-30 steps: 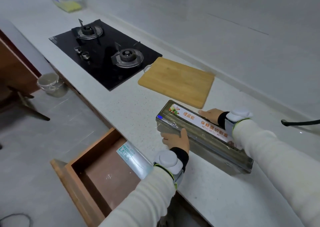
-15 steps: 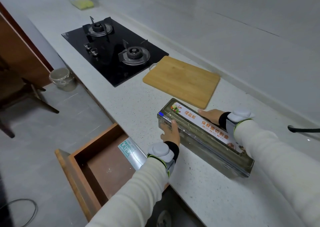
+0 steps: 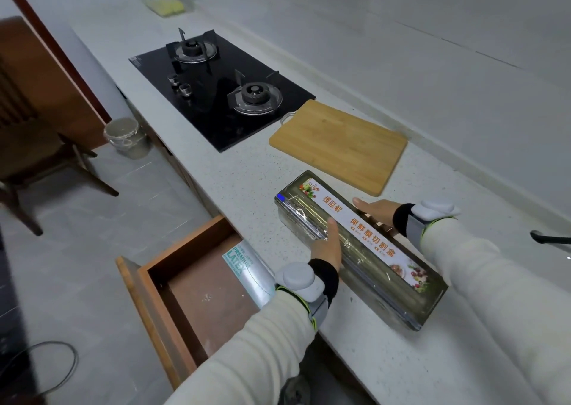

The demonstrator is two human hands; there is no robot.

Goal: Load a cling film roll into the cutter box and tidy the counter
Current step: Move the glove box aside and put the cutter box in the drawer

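Observation:
The cling film cutter box (image 3: 383, 268), a long clear box with a white label in orange script, lies diagonally on the speckled white counter (image 3: 253, 188). A cling film roll shows through its clear front. My left hand (image 3: 327, 244) presses flat on the box's near long side. My right hand (image 3: 375, 211) rests against the far long side, fingers extended. Both hands clasp the box between them.
A wooden drawer (image 3: 185, 284) stands open below the counter edge, holding a box of latex gloves (image 3: 247, 268). A bamboo cutting board (image 3: 340, 145) lies just beyond the cutter box. Further left sits a black gas hob (image 3: 216, 89). A bucket (image 3: 123, 135) and chair stand on the floor.
My left hand slid up from the box's front edge onto its top. The box stays in about the same place; the camera view shifted slightly.

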